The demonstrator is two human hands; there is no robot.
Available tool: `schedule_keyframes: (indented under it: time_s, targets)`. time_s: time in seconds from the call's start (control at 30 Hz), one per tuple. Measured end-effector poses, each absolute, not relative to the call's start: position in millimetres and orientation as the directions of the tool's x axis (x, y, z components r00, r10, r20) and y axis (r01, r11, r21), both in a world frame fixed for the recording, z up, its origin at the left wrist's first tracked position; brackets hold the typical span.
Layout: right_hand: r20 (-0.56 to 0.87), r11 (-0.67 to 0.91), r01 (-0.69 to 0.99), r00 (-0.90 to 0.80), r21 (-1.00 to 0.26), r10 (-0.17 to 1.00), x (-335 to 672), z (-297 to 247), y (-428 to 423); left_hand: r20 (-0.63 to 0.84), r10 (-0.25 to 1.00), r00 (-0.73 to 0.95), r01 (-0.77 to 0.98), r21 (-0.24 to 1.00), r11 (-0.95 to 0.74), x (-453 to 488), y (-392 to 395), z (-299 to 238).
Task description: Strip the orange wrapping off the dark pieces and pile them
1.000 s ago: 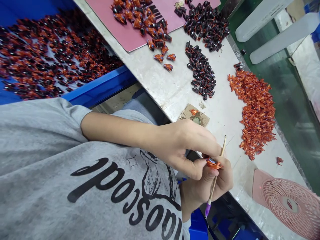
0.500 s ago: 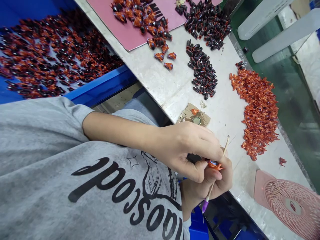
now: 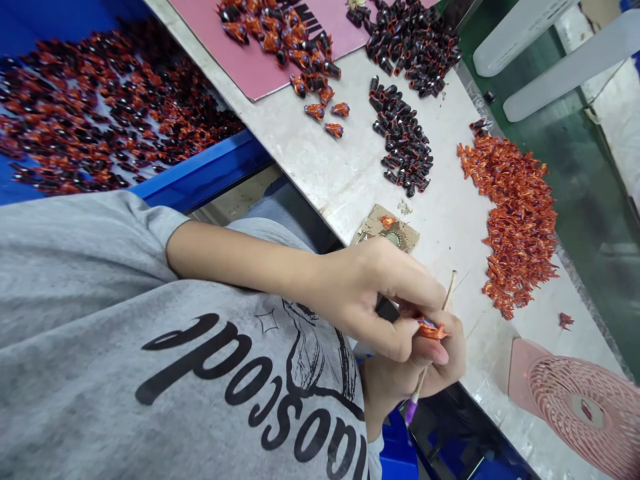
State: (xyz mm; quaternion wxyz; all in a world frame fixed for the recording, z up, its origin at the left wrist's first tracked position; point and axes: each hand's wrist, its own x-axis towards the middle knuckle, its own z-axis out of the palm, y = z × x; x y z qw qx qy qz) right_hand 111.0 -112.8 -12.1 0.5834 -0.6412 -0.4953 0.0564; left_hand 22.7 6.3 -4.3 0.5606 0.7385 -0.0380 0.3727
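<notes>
My left hand (image 3: 373, 283), the upper one in the view, is closed with thumb and finger pinching a small shiny orange part (image 3: 431, 329) with a blue patch. My right hand (image 3: 400, 383) is below and partly behind it. Its thumb presses against the same part. Between the right fingers lies a thin wooden stick (image 3: 450, 287) with a purple end (image 3: 411, 410). The left fingertips partly cover what is held. Beside the left hand is a piece of brown cardboard (image 3: 407, 233) with a round metal-rimmed piece and an orange scrap on it.
A heap of orange parts (image 3: 520, 233) and piles of black tubular parts (image 3: 403, 140) lie on the pale table (image 3: 345, 187). Joined orange-and-black pieces (image 3: 300, 50) rest on a pink sheet (image 3: 250, 73). A blue bin (image 3: 200, 160) holds many more. A pink fan (image 3: 575, 400) stands at right.
The orange part and the left fingertips have shifted very slightly to the right. Both hands keep their hold, and the stick stays between the right fingers.
</notes>
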Motion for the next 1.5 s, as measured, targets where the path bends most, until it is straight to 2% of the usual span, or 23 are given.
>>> schedule_keyframes:
  time_s: [0.1, 0.2, 0.3, 0.43, 0.57, 0.77, 0.83, 1.0, 1.1, 1.3, 1.5]
  targets:
    - [0.544, 0.217, 0.55, 0.547, -0.806, 0.636, 113, -19, -110, 0.498, 0.424, 0.756, -0.404, 0.865, -0.296, 20, 8, -5]
    - [0.546, 0.24, 0.543, 0.519, -0.805, 0.657, 113, -22, -109, 0.451, 0.429, 0.783, -0.375, 0.892, -0.254, 19, 9, -6]
    - [0.504, 0.249, 0.474, 0.549, -0.845, 0.667, 113, -22, -110, 0.425, 0.428, 0.798, -0.33, 0.902, -0.279, 19, 9, -6]
    - [0.424, 0.202, 0.403, 0.597, -0.893, 0.681, 114, -28, -113, 0.534, 0.451, 0.715, -0.359, 0.834, -0.419, 17, 11, -8]
    - [0.361, 0.208, 0.312, 0.594, -0.927, 0.719, 119, -39, -113, 0.649, 0.399, 0.648, -0.409, 0.738, -0.536, 19, 15, -13]
    - [0.308, 0.109, 0.339, 0.614, -0.934, 0.727, 128, -46, -106, 0.623, 0.474, 0.623, -0.328, 0.757, -0.565, 16, 22, -19]
    - [0.331, 0.138, 0.345, 0.598, -0.928, 0.73, 129, -46, -104, 0.618, 0.479, 0.623, -0.315, 0.759, -0.57, 12, 24, -18]
    - [0.486, 0.337, 0.364, 0.491, -0.868, 0.723, 125, -45, -98, 0.613, 0.439, 0.657, -0.348, 0.763, -0.544, 4, 26, -16]
    - [0.499, 0.394, 0.307, 0.482, -0.866, 0.72, 123, -41, -95, 0.593, 0.428, 0.682, -0.377, 0.787, -0.489, 2, 28, -15]
    - [0.471, 0.415, 0.227, 0.508, -0.881, 0.721, 118, -35, -93, 0.629, 0.402, 0.666, -0.466, 0.771, -0.434, 4, 30, -16]
    - [0.516, 0.408, 0.316, 0.522, -0.856, 0.679, 111, -32, -95, 0.685, 0.411, 0.602, -0.492, 0.723, -0.485, 5, 27, -19]
